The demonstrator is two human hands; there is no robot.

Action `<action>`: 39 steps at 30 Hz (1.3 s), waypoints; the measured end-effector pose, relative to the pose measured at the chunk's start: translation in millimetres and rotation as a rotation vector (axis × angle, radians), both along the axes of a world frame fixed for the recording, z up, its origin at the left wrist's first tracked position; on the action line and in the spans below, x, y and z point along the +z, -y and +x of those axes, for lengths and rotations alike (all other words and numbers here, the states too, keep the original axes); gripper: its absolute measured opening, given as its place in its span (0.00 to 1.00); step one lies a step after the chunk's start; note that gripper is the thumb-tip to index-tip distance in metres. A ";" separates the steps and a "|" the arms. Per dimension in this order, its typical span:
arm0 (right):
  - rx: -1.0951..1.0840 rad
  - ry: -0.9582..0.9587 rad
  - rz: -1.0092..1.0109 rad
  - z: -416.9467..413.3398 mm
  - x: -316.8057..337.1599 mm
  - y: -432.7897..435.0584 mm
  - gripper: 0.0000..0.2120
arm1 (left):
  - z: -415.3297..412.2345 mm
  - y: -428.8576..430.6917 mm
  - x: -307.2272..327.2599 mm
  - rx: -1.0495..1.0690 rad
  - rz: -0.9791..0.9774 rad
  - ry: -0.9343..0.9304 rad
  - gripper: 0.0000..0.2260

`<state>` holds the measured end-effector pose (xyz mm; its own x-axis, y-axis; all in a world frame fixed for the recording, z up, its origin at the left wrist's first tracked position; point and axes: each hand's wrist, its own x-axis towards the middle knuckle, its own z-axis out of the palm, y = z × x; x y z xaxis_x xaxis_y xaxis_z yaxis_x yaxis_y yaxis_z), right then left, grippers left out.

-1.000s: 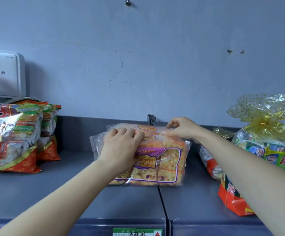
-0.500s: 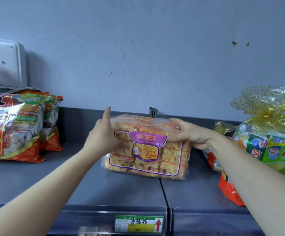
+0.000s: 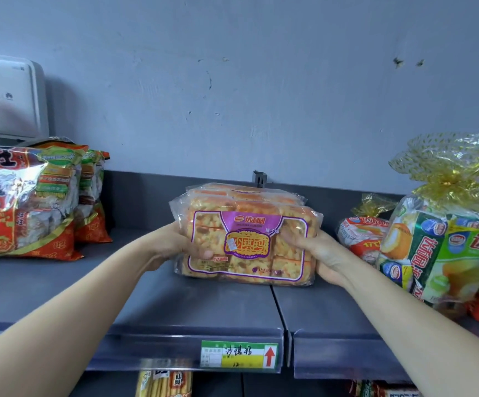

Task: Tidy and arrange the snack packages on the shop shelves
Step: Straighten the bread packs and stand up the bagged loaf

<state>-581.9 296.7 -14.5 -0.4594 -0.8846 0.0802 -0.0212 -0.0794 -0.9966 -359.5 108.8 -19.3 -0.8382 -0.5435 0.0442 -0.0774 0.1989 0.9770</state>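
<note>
A clear snack package with a purple label stands upright in the middle of the grey top shelf. Another like package stands right behind it. My left hand grips its left side, thumb on the front. My right hand holds its right side. Red rice-cracker bags stand at the left. Gift-wrapped snack bundles with gold bows crowd the right end.
A white box hangs on the blue-grey wall at the upper left. A green and yellow price tag sits on the shelf's front rail. More packages show on the shelf below.
My hands slid from the top of the package to its two sides. The package was tipped upright and now faces me squarely, a little nearer the shelf front.
</note>
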 end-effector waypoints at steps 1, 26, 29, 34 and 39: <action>0.074 -0.037 0.004 -1.9 1.1 -3.5 0.33 | 0.7 -0.5 0.8 -0.016 -0.007 0.019 0.36; -0.279 -1.162 0.369 11.3 56.7 3.3 0.36 | -0.6 -19.9 62.8 0.273 -1.053 0.465 0.50; -0.240 -1.135 0.336 7.6 60.4 8.5 0.34 | -6.3 -12.3 66.0 0.240 -1.016 0.396 0.46; -0.273 -1.130 0.234 0.7 50.4 12.7 0.31 | -8.2 -2.0 57.9 0.237 -0.987 0.294 0.41; -0.194 -1.149 0.420 0.4 68.4 11.9 0.47 | -10.2 -2.2 71.6 0.209 -1.108 0.542 0.52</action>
<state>-581.5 284.9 53.9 -0.4364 -0.8642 0.2502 -0.8754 0.3436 -0.3400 -369.7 111.0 52.3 -0.7935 -0.5596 0.2391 -0.5464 0.8282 0.1250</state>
